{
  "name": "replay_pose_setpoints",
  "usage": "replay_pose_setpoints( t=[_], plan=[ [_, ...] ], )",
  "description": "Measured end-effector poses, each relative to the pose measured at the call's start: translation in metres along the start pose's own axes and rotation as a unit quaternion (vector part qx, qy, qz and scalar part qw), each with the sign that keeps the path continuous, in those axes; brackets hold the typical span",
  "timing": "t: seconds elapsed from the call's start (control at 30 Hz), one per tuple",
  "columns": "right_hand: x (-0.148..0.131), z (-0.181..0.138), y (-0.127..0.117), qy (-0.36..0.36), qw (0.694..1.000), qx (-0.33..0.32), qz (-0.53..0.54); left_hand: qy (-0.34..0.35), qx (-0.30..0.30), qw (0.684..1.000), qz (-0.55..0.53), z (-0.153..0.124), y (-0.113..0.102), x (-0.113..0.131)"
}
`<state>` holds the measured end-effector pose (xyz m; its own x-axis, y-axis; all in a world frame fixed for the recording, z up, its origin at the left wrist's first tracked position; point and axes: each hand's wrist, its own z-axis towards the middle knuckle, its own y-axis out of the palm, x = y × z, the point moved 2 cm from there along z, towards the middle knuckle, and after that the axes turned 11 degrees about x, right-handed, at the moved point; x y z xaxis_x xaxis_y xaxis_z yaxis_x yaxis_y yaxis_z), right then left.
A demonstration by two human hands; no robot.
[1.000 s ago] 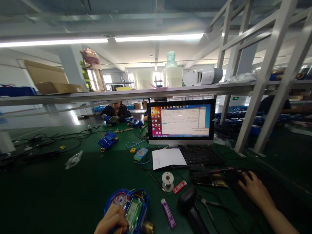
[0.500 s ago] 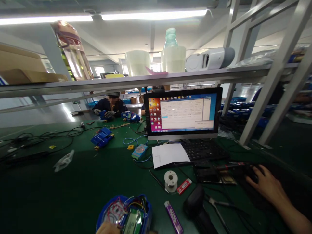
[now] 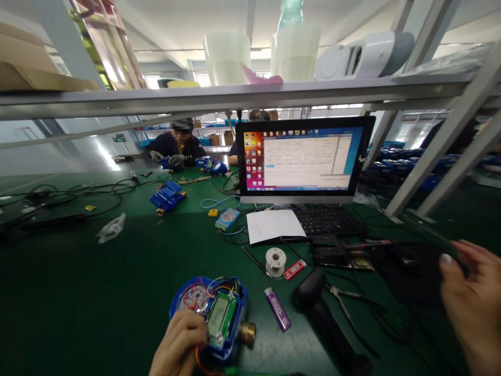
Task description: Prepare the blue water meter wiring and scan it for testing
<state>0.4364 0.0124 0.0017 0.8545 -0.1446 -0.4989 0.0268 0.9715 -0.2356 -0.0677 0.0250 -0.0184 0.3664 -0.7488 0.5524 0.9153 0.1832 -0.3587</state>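
Green matting covers the bench (image 3: 97,292), with a grey shelf (image 3: 235,96) running across above it and a lit monitor (image 3: 303,159) standing underneath that shelf. Directly in front of the monitor, close to the near edge of the bench, lies an opened blue meter (image 3: 213,316) with its green display board, coloured wires and a brass fitting exposed. The left hand (image 3: 178,347) rests on the meter's near side, fingers curled over the casing edge and gripping it.

Right of the meter lie a purple lighter (image 3: 277,308) and, beyond that, a black handheld scanner (image 3: 319,310) and a pair of pliers (image 3: 346,305). Between the meter and the monitor sit a solder spool (image 3: 275,260), a small red packet (image 3: 294,269), a sheet of white paper (image 3: 274,226) and a black keyboard (image 3: 326,222).

The right hand (image 3: 472,297) is raised in the air far to the right of the meter, blurred, its thumb and fingers pinched on a thin dark tool (image 3: 438,239); what that tool is cannot be made out.

Well beyond the meter, left of the monitor, another blue meter (image 3: 167,196) lies on the bench, and a co-worker (image 3: 176,149) sits at the far side handling blue parts.
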Motion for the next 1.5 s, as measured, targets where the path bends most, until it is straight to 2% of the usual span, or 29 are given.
replay_pose_setpoints(
  t=[0.03,0.1,0.13,0.17,0.23,0.33,0.47,0.57,0.67,0.77,0.83,0.97,1.07,1.17,1.23,1.4,1.5],
  plan=[
    [-0.03,-0.01,-0.014,-0.012,0.998,0.003,0.055,-0.017,0.006,1.0,-0.003,-0.002,0.002,0.0],
    [-0.085,-0.036,-0.036,-0.041,0.99,-0.087,0.106,-0.065,0.038,0.997,-0.016,-0.004,0.004,0.001],
    [-0.11,-0.05,-0.045,-0.088,0.98,-0.12,0.133,-0.089,0.063,0.994,-0.026,-0.005,0.004,0.002],
    [-0.131,-0.065,-0.052,-0.156,0.958,-0.161,0.178,-0.109,0.091,0.989,-0.037,-0.006,0.004,0.002],
    [-0.158,-0.093,-0.056,-0.215,0.925,-0.223,0.223,-0.135,0.128,0.981,-0.049,-0.006,0.004,0.004],
    [-0.172,-0.129,-0.042,-0.2,0.89,-0.333,0.238,-0.112,0.119,0.987,-0.008,-0.007,0.006,0.012],
    [-0.182,-0.167,-0.008,-0.185,0.843,-0.475,0.171,0.029,0.131,0.984,0.113,-0.011,0.014,0.037],
    [-0.191,-0.185,0.016,-0.175,0.834,-0.509,0.122,0.101,0.143,0.976,0.13,-0.021,0.027,0.055],
    [-0.198,-0.197,0.032,-0.135,0.835,-0.526,0.09,0.124,0.136,0.978,0.099,-0.033,0.042,0.065],
    [-0.196,-0.2,0.037,-0.074,0.829,-0.546,0.093,0.143,0.121,0.978,0.092,-0.042,0.054,0.065],
    [-0.192,-0.197,0.032,-0.03,0.805,-0.577,0.135,0.153,0.122,0.977,0.082,-0.044,0.059,0.063],
    [-0.187,-0.191,0.003,0.079,0.702,-0.651,0.279,0.141,0.135,0.979,0.059,-0.045,0.062,0.057],
    [-0.191,-0.195,-0.023,0.176,0.626,-0.658,0.38,0.117,0.138,0.982,0.046,-0.046,0.063,0.055],
    [-0.199,-0.209,-0.038,0.363,0.499,-0.628,0.474,0.096,0.142,0.985,0.029,-0.046,0.065,0.055],
    [-0.204,-0.22,-0.041,0.453,0.413,-0.619,0.491,0.071,0.153,0.986,0.011,-0.045,0.067,0.055],
    [-0.212,-0.23,-0.038,0.51,0.283,-0.67,0.458,-0.019,0.194,0.978,-0.077,-0.044,0.07,0.055],
    [-0.214,-0.229,-0.037,0.527,0.228,-0.693,0.436,-0.039,0.19,0.976,-0.096,-0.043,0.072,0.056]
  ],
)
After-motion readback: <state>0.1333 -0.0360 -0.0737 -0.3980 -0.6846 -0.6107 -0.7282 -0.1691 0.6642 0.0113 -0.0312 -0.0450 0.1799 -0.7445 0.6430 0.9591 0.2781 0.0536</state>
